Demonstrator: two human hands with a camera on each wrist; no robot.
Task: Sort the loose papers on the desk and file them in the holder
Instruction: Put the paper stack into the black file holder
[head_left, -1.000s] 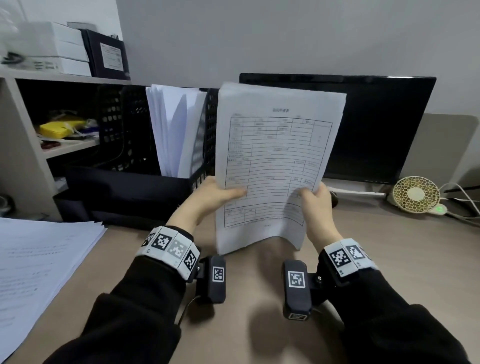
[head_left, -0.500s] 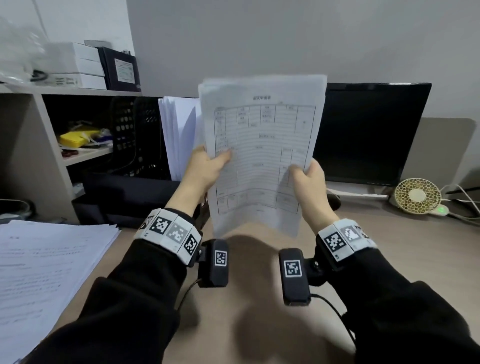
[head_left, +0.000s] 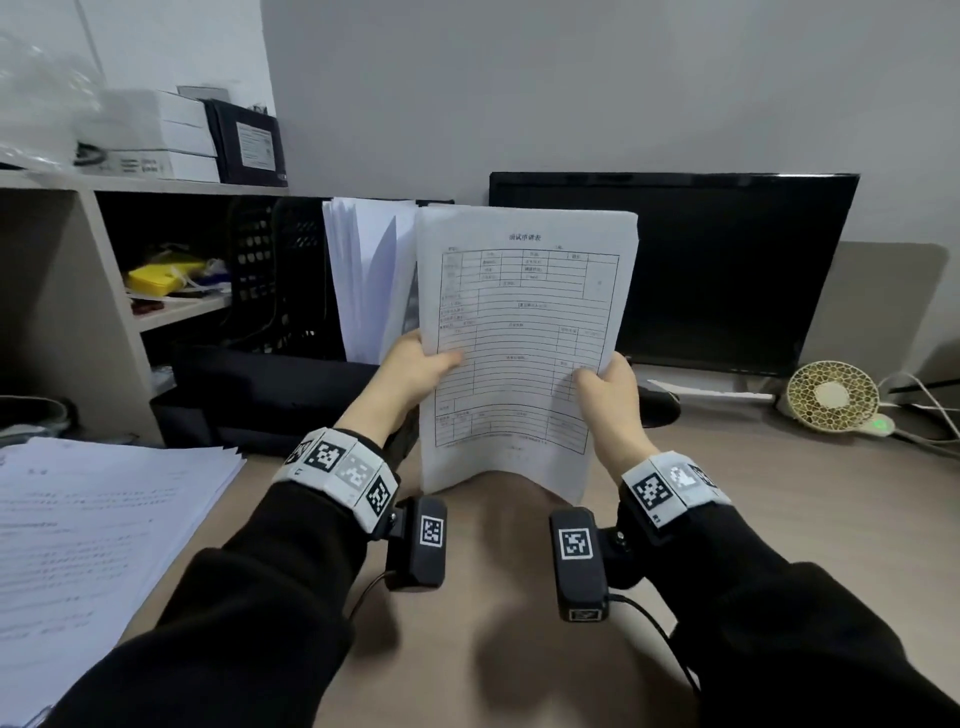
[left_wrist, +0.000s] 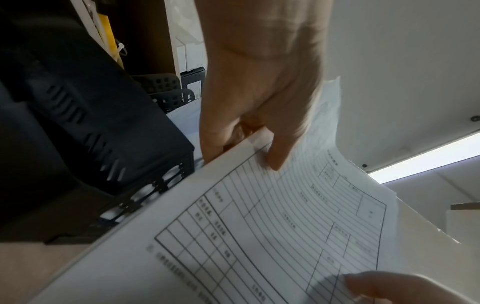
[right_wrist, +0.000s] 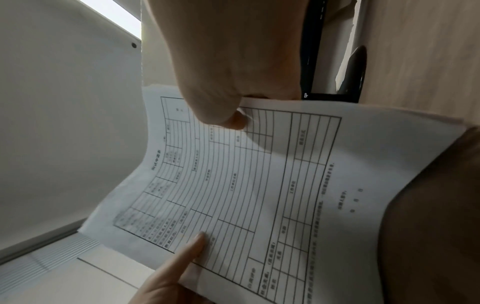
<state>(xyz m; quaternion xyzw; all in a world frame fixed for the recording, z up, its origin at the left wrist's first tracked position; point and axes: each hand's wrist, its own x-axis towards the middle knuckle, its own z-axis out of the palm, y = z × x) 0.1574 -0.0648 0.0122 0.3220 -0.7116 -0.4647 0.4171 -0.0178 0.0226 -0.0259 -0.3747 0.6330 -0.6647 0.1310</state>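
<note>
1. The sheaf of printed forms (head_left: 524, 343) is held upright above the desk (head_left: 779, 519), just right of the black mesh file holder (head_left: 270, 280) and in front of the dark monitor (head_left: 727, 270). Its bottom edge hangs free and curls toward me.
2. My left hand (head_left: 415, 369) pinches the sheaf's left edge, thumb on the front face, fingers behind. My right hand (head_left: 608, 389) clamps the right edge the same way. The wrist views confirm both thumbs pressing the printed side.
3. Handling, my guess: light, floppy, several sheets thick, so it bows wherever unsupported and the sheets may slip apart. I would keep both side edges pinched around mid-height.
4. The holder already has white papers (head_left: 363, 280) standing in one slot. The sheaf's way in is from above.
5. Writing: the top sheet is a ruled table form with a short heading of Chinese characters, too small for me to read reliably. The monitor bezel shows a small white mark in the right wrist view, unreadable.
6. Outward: a loose stack of papers (head_left: 93, 530) lies on the desk at left, unsorted. A small round fan (head_left: 831, 395) sits at right. Boxes (head_left: 156, 135) stand on the shelf (head_left: 130, 182); their labels are unreadable.
</note>
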